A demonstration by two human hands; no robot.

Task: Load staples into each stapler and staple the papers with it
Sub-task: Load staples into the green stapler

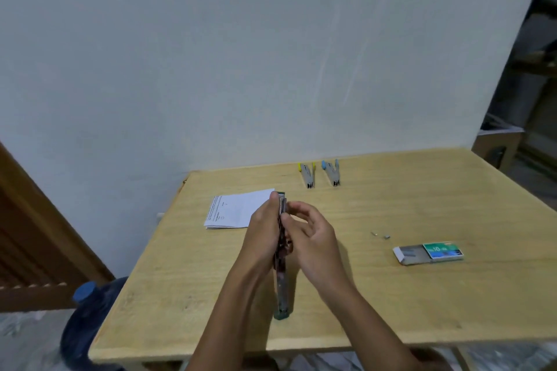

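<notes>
— What's in the little box [429, 253]?
— It's a card sleeve, slid half open on the pale wooden table [422, 304]; grey strips of staples show in its tray. Two loose staple bits [380, 234] lie just beyond it.

— And the hands?
— The left hand [262, 238] is clenched around a long, dark stapler [281, 280], held on edge above the table. The right hand [310, 235] pinches at its top, fingers curled.

— Other staplers?
— Two metal ones, yellow-tipped [307, 175] and blue-tipped [331, 173], lie splayed open by the wall. Folded white papers [235, 211] sit flat beyond the left hand.

Both hands, left [261, 238] and right [313, 238], around an opened stapler [281, 280], papers [238, 212] behind, staple box [429, 253] right
</notes>
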